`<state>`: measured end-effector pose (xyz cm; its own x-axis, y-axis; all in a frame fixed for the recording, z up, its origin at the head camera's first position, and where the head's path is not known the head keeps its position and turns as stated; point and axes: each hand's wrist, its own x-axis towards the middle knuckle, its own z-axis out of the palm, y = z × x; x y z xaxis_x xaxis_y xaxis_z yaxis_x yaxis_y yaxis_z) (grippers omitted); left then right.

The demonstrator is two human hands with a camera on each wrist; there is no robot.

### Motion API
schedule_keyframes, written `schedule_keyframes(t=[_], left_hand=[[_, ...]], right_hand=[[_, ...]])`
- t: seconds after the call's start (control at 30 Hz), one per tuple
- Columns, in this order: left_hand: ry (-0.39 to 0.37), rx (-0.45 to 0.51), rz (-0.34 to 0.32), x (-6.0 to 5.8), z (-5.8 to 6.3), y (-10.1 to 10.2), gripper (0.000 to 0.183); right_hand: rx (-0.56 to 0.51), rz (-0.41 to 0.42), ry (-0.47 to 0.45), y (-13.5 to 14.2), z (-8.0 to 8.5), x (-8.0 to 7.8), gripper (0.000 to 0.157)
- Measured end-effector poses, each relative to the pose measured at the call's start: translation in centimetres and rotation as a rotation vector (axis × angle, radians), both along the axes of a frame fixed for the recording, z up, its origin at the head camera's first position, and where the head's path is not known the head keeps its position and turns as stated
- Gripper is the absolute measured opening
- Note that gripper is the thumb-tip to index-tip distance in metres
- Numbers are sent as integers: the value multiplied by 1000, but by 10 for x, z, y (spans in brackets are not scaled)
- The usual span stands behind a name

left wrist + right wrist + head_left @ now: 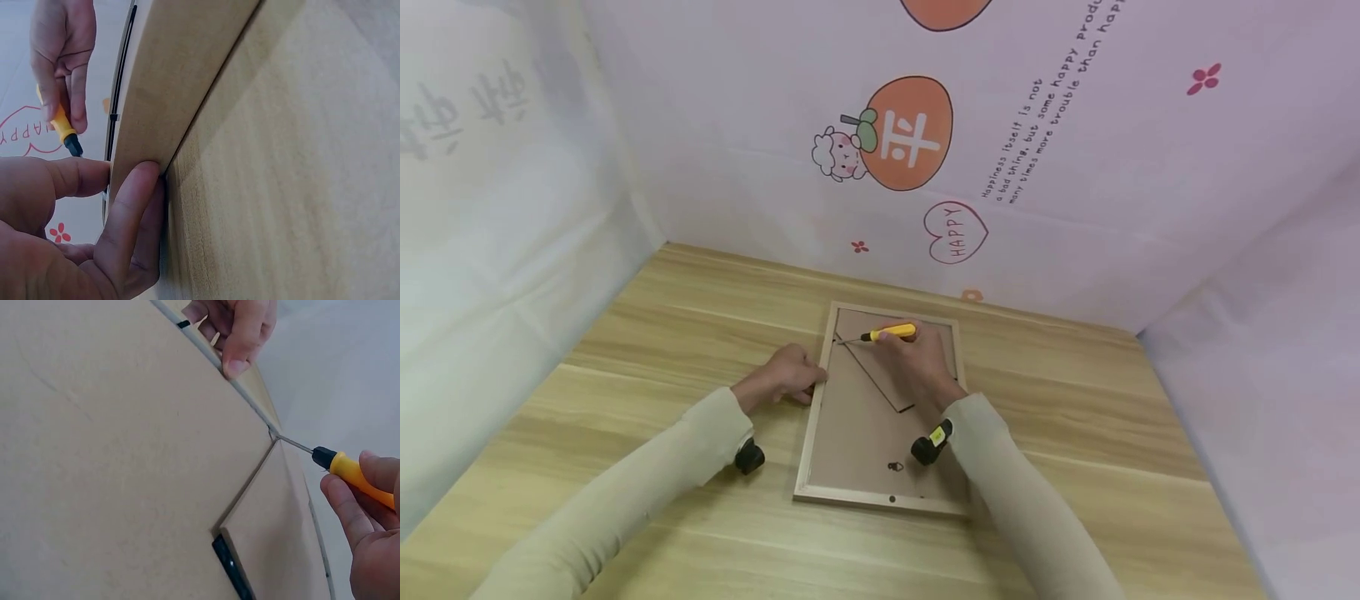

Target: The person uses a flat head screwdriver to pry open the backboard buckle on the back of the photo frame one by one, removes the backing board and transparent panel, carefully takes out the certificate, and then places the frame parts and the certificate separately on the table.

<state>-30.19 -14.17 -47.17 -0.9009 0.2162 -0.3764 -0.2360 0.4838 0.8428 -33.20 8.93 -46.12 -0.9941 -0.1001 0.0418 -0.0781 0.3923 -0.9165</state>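
Note:
A picture frame (809, 435) with light wood rails lies back up on the table. Set in its brown backing board (853, 442) is a stand flap (275, 531), a dark strip (230, 565) at its corner. My left hand (790, 372) grips the frame's left rail, thumb on the top edge and fingers against the outer side. Over the board, my right hand (921, 358) holds a screwdriver (891, 332) by its yellow handle. The metal shaft points left, and its tip is at the rail's inner edge beside the flap's corner, just beyond the left thumb.
Near the frame's front rail a small dark hanging ring (895, 467) is fixed to the board. The wood-grain table (1075, 417) extends to both sides. Behind it hangs a printed pink cloth (1060, 250), with pale cloth walls at left and right.

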Motion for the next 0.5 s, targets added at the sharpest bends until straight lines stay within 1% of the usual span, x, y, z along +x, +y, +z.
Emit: schedule_keyframes(t=[0.13, 0.33, 0.4, 0.5], left_hand=[[-2, 5, 0, -1, -2, 1, 25], [3, 3, -1, 0, 1, 3, 25], [16, -10, -2, 0, 1, 3, 25], [34, -25, -2, 0, 0, 2, 24]], right_hand=[[0, -15, -23, 1, -5, -4, 22], [-11, -33, -61, 1, -8, -9, 23], [-30, -28, -79, 1, -9, -11, 24], [-93, -3, -121, 0, -12, -14, 27]])
